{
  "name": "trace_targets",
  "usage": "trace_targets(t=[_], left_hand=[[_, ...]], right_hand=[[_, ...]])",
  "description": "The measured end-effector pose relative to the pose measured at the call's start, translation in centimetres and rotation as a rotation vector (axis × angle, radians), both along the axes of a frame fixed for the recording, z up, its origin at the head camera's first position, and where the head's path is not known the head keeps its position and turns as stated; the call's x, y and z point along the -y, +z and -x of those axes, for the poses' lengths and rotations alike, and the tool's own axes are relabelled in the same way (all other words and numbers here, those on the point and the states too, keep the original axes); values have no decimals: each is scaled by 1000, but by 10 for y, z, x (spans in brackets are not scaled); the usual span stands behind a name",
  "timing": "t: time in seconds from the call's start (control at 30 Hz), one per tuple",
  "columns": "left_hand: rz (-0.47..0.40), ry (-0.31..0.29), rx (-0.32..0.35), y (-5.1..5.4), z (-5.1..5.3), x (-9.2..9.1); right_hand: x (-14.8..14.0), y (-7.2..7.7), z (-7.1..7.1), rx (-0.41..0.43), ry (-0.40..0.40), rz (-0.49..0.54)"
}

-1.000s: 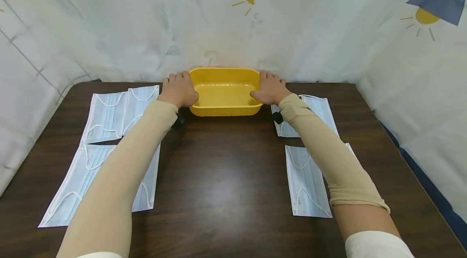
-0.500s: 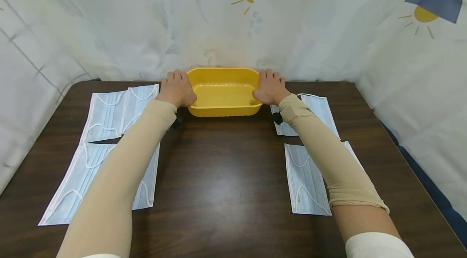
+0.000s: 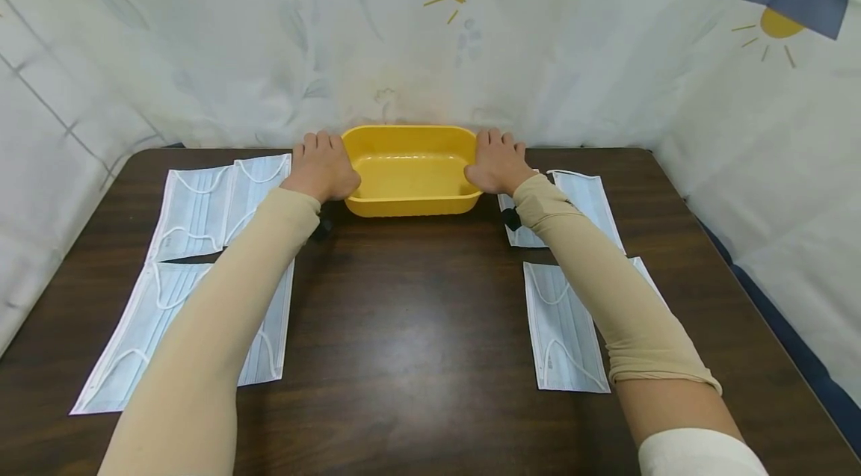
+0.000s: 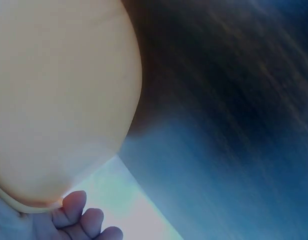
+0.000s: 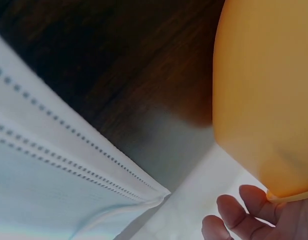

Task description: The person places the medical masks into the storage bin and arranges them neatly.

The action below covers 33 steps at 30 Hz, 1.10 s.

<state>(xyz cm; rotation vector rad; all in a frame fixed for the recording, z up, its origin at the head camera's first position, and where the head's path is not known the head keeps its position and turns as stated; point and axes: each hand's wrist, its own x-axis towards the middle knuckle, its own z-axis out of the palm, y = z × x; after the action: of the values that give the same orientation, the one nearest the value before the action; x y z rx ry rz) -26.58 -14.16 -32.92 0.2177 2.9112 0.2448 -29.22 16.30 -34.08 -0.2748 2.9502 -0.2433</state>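
Note:
A shallow yellow plastic basin (image 3: 410,171) sits at the far edge of the brown table, and no contents show in it. My left hand (image 3: 321,168) grips its left end, the thumb over the rim and the fingers outside. At the other end my right hand (image 3: 499,162) holds the rim in the same way. Curled fingertips (image 4: 92,220) show under the rim in the left wrist view. The right wrist view shows fingers (image 5: 233,209) below the basin's rim too. Pale blue face masks (image 3: 195,211) lie left of the basin, partly hidden by my left arm.
More face masks (image 3: 566,326) lie on the right side of the table (image 3: 403,356), some partly under my right arm. Behind the table's far edge hangs a white printed curtain (image 3: 235,50), which also runs along both sides.
The basin and both hands stay almost in place, with only a very slight shift left of the basin and left hand. The head view tilts down a little.

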Motion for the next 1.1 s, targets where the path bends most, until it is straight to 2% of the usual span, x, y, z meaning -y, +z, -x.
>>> trace_targets(t=[0.57,1.1], left_hand=[[7,15,-34,-2,-9,0],[20,12,-25,-3,-11,1]], right_hand=[[0,-2,-8,-23,19,2],[0,-3,-16,-34,11,5]])
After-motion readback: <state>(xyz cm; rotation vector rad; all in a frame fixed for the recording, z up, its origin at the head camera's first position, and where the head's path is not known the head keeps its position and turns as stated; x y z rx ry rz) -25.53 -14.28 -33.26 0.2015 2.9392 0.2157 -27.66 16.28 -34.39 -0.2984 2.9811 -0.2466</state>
